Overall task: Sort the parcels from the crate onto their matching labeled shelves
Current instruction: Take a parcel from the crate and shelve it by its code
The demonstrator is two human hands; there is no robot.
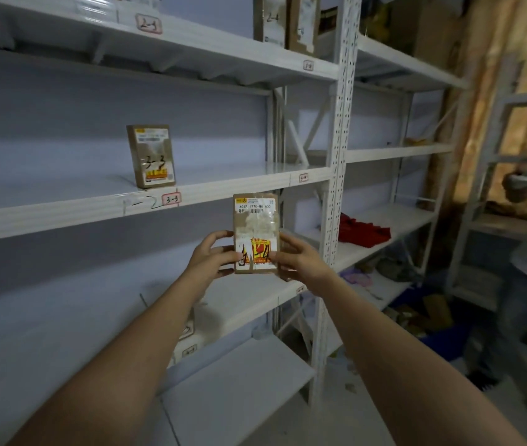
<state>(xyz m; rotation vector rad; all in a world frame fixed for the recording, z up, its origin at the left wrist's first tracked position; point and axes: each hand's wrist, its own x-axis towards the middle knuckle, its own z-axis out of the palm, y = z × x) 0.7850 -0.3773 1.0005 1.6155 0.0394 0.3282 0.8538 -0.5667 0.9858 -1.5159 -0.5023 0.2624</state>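
The brown cardboard parcel point(256, 233) at centre carries a white shipping label, a yellow and red sticker and black handwritten digits. At ten o'clock, a second brown cardboard parcel point(151, 155) shows the same colours. The white metal shelves point(62, 207) bear red-bordered white tags point(171, 199). A red cloth point(362, 231) lies at three o'clock; a blue plastic crate point(442, 344) at four.
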